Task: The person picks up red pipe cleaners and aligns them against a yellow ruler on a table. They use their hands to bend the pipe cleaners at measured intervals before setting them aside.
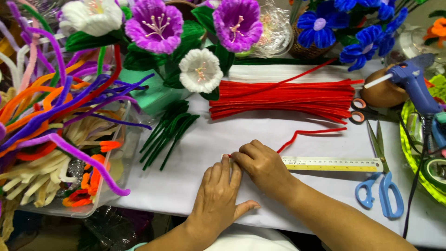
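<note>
At the lower centre of the frame, the left hand lies flat on the white-covered desk, fingers pressed down and its grip holding nothing I can see. Just beside it, touching, the right hand pinches shut on one end of a single red fuzzy pipe cleaner, which runs up and to the right. The hands cover the left end of a yellow flat ruler. Above lies a bundle of red pipe cleaners. Blue-handled scissors rest at right, near a blue glue gun.
</note>
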